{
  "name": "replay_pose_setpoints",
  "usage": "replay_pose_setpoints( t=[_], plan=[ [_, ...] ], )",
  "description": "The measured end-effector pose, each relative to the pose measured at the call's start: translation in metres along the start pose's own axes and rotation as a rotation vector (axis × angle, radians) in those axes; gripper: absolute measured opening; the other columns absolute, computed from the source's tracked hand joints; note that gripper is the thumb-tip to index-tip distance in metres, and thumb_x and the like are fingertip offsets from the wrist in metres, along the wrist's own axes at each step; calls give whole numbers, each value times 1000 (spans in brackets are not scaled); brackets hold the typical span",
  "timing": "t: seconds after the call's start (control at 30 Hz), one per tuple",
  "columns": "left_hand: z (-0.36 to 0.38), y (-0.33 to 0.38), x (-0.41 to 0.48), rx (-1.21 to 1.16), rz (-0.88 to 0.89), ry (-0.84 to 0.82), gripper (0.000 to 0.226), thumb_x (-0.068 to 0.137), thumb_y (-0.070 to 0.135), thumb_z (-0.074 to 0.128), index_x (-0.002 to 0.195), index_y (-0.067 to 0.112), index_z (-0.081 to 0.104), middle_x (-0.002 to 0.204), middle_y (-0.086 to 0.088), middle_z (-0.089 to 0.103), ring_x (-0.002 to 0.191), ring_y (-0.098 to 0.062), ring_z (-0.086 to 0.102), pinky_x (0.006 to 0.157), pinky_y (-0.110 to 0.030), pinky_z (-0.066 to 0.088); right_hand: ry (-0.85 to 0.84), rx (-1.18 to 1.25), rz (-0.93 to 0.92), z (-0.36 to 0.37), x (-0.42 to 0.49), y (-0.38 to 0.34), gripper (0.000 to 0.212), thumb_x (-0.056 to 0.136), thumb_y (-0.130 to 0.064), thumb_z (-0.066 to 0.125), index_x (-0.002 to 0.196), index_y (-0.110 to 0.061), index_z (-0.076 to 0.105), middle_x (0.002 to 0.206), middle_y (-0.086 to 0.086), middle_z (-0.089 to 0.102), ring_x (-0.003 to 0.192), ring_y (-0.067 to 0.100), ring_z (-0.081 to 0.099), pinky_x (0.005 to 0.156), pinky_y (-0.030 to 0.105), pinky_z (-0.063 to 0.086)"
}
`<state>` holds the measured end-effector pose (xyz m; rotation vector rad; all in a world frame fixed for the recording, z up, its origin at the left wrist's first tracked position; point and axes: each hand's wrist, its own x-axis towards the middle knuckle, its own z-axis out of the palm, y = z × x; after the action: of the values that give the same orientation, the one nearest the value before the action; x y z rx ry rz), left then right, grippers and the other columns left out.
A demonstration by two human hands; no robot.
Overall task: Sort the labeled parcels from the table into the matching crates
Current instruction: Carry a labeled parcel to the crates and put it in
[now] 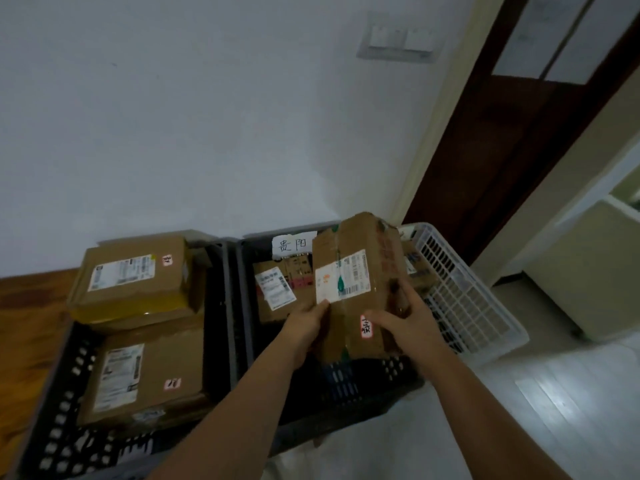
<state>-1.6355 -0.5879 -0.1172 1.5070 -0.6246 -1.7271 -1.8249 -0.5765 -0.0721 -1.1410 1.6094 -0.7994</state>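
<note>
A brown cardboard parcel [356, 285] with a white shipping label and a small red-edged tag is held tilted above the middle dark crate [363, 386]. My left hand [306, 327] grips its lower left edge. My right hand [407, 322] grips its lower right side. The middle crate bears a handwritten paper label [293, 244] on its far wall and holds another labelled parcel [277, 289]. The left dark crate [65, 403] holds two stacked parcels, one at the back [133, 275] and one in front [149, 372].
A white plastic crate [464, 299] stands to the right with a parcel partly hidden behind the held one. A white wall rises behind the crates, a dark wooden door frame [512, 140] at the right. Pale floor lies at the lower right.
</note>
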Motion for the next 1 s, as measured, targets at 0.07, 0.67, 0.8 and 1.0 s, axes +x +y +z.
replay_pose_setpoints(
  t=[0.07,0.67,0.8,1.0],
  plan=[
    [0,1,18,76,-35,-29,26,107,20,50,130,21,60,104,2,69,89,-16,66,66,-30,55,85,-238,1,9,32,6,106,44,-79,87,134,-78,31,152,-5,46,138,31,47,107,60,47],
    [-12,7,109,278,-80,-74,38,105,32,54,141,19,59,122,5,71,106,-14,69,84,-24,56,18,-982,82,78,134,-3,112,78,-75,68,163,-40,5,164,24,1,148,47,12,117,59,22],
    [-10,9,126,315,-51,-4,34,106,18,51,140,12,56,98,13,62,82,-1,59,66,-7,47,-14,-976,73,85,158,10,112,78,-76,67,163,-38,4,163,25,-1,150,47,9,118,61,22],
    [-18,3,161,655,-42,105,53,103,24,58,152,9,41,140,-2,49,133,-24,49,86,-13,40,-50,-1032,101,98,191,28,112,80,-70,69,163,-36,2,163,26,-1,149,49,12,118,63,23]
  ],
)
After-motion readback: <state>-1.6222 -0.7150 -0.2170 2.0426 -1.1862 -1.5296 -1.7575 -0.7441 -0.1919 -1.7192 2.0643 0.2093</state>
